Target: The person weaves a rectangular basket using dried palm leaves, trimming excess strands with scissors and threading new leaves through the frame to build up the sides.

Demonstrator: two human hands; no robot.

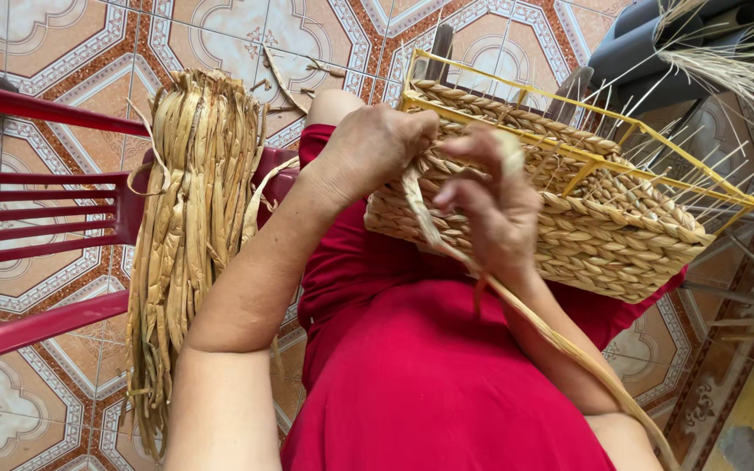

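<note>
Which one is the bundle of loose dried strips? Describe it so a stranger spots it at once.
Start at the red plastic chair on the tiled floor. Draped over its edge hangs the bundle of dried strips. Unlike the half-woven basket on the lap, it is long, flat and unbraided.

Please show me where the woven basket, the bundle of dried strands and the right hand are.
woven basket (621, 231): head view, braided side wall.
bundle of dried strands (189, 218): head view, middle.
right hand (495, 214): head view, back of hand.

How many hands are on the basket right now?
2. The left hand presses on the basket at its near corner; the right hand grips a straw strand against its woven side.
</note>
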